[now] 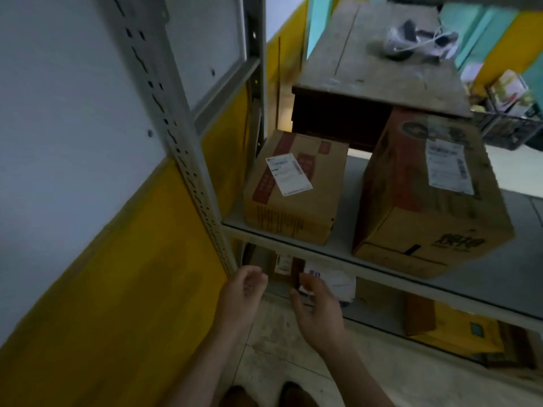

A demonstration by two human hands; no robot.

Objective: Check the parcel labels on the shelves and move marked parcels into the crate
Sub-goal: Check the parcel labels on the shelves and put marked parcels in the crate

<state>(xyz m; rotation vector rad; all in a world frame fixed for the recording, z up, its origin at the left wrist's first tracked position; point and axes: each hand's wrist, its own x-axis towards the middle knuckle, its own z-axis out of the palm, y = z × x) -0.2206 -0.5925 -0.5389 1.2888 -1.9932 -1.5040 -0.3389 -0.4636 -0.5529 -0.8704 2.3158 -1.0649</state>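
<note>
Two cardboard parcels stand on the grey metal shelf (346, 201): a smaller box (293, 195) on the left with a white label on top, and a larger box (429, 201) on the right, also labelled. Under that shelf, a brown parcel (286, 267) and a white packet (335, 282) lie partly hidden. My left hand (244, 292) and my right hand (317, 309) hover just in front of them, fingers loosely curled, holding nothing. A yellow-brown box (452, 333) sits lower right. A dark crate (511, 127) with items stands at the far right.
A perforated grey shelf upright (188, 160) runs diagonally along the white and yellow wall. A worn wooden table (382, 63) behind the shelf carries a tangle of cables. My shoes show at the bottom edge on the tiled floor.
</note>
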